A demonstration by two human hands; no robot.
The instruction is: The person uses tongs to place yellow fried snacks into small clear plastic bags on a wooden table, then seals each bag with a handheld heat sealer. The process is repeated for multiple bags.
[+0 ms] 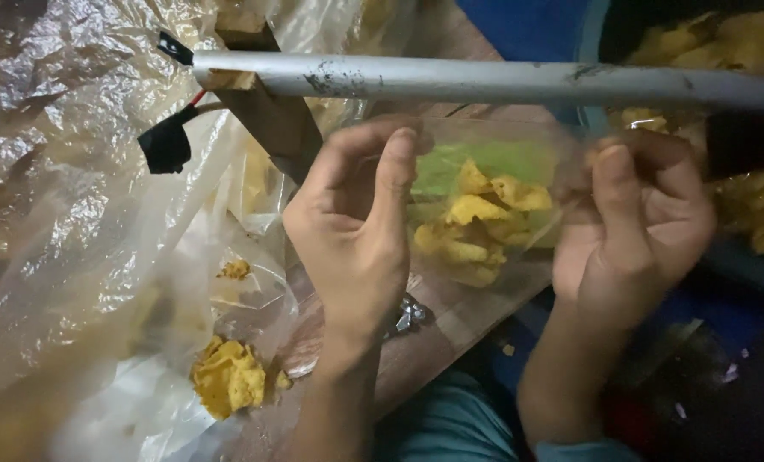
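Fingers: on my left hand (352, 227) they (396, 171) curled closed, pinching one edge of the small clear bag (484, 214); my right hand (643, 218) pinched the opposite edge the same way.
Bag: I saw it stretched between both hands, just under the grey pipe (484, 81), with yellow chips (480, 227) inside.
Head view, left side: loose chips (228, 376) lay on crumpled plastic sheeting (74, 214).

Small clear plastic bag (484, 214) of yellow chips, green patch inside, held between both hands
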